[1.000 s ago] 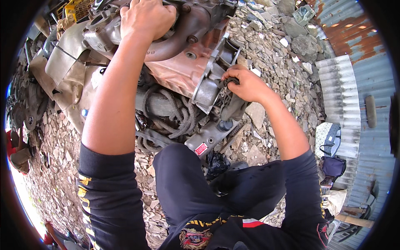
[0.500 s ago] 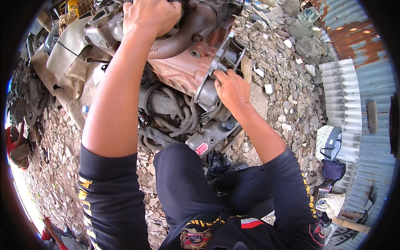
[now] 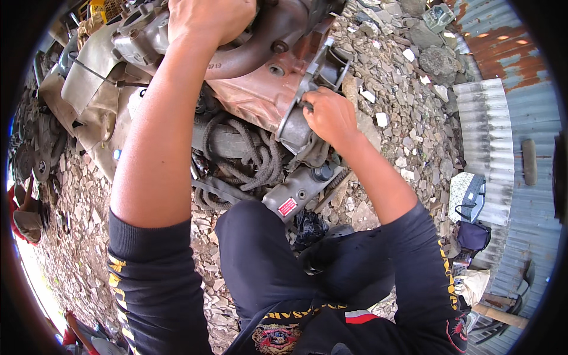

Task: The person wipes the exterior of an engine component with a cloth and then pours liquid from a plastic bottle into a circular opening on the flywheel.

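A large engine with a reddish-brown block (image 3: 248, 100) lies across the upper middle. A dark curved metal pipe (image 3: 284, 35) runs over its top. My left hand (image 3: 210, 21) is closed at the top edge, beside that pipe; its fingertips and what they grip are out of sight. At the block's right end, my right hand (image 3: 332, 118) is closed at the rim of a grey metal housing (image 3: 296, 124), thumb and finger bent around the edge. A small dark spot shows by its fingertips, too small to name. Thick rope (image 3: 269, 160) coils beneath the block.
A grey metal cover (image 3: 290, 195) with a red label lies by my knee (image 3: 251, 236). Tan sheeting (image 3: 94, 89) hangs at the left. Broken stones (image 3: 408, 142) cover the ground. Corrugated sheets (image 3: 485, 142) stand along the right, with bags (image 3: 473, 236) beside them.
My left hand has shifted slightly up and left. My right hand has moved a little up along the housing rim. The view has shifted slightly.
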The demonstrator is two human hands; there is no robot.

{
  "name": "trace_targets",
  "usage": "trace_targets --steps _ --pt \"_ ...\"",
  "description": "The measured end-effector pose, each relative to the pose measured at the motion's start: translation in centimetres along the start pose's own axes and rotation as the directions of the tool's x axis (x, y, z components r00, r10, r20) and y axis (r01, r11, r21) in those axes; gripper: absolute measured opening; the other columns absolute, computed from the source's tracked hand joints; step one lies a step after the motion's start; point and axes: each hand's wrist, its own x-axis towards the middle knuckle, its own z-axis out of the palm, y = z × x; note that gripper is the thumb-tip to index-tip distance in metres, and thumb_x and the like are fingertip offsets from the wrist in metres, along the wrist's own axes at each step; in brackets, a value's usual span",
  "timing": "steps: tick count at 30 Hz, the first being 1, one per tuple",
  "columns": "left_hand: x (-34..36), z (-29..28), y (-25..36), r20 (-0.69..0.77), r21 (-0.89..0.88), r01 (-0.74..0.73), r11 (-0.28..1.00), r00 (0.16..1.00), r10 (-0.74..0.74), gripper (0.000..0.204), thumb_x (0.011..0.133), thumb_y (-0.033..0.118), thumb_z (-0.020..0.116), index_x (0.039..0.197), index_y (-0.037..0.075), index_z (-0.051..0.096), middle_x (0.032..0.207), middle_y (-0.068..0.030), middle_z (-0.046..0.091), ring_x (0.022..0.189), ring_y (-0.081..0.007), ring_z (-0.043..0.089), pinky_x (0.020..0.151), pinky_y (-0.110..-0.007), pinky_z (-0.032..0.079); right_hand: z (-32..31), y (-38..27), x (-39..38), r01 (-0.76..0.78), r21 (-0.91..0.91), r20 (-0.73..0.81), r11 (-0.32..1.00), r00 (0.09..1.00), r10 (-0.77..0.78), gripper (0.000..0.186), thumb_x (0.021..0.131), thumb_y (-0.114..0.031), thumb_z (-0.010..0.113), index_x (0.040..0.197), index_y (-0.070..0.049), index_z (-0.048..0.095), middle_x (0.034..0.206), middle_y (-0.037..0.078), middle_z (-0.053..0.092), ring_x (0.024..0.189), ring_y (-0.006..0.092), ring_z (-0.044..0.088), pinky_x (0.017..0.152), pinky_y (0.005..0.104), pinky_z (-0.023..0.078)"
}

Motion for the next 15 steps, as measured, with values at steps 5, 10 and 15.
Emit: trace_targets --steps 5,10,15 --pt "0.2 0.2 0.1 0.035 -0.014 -0.024 1.000 0.999 0.024 0.039 0.085 0.031 0.050 0.108 0.001 0.062 0.116 -0.0202 0.063 0.115 -0.0371 0.056 0.102 -0.050 0.040 -4.9 0.8 3.1 0.090 -0.289 0.447 0.953 0.893 0.051 0.018 0.081 -0.019 0.067 0.097 -0.014 0.074 0.095 0.011 0.072 0.091 0.0312 0.069 0.076 0.0423 0.056" --pt "0.1 0.4 0.0 0.003 -0.004 -0.007 1.000 1.000 0.007 0.039 0.086 0.031 0.049 0.108 0.002 0.062 0.116 -0.0199 0.063 0.115 -0.0369 0.056 0.101 -0.050 0.040 -3.3 0.1 0.8 0.013 -0.149 0.077 0.989 0.997 -0.001 0.012 0.082 -0.018 0.067 0.093 -0.014 0.072 0.090 0.008 0.067 0.086 0.0291 0.069 0.071 0.0426 0.056" --pt "-0.2 0.3 0.2 -0.012 0.012 -0.022 1.000 1.000 0.023 0.039 0.087 0.031 0.049 0.108 0.001 0.063 0.117 -0.0205 0.063 0.117 -0.0369 0.056 0.102 -0.050 0.040 0.7 -0.2 -0.5 0.009 -0.055 -0.020 0.998 1.000 -0.010 0.018 0.080 -0.018 0.072 0.097 -0.013 0.072 0.090 0.008 0.065 0.087 0.0302 0.067 0.072 0.0418 0.054"
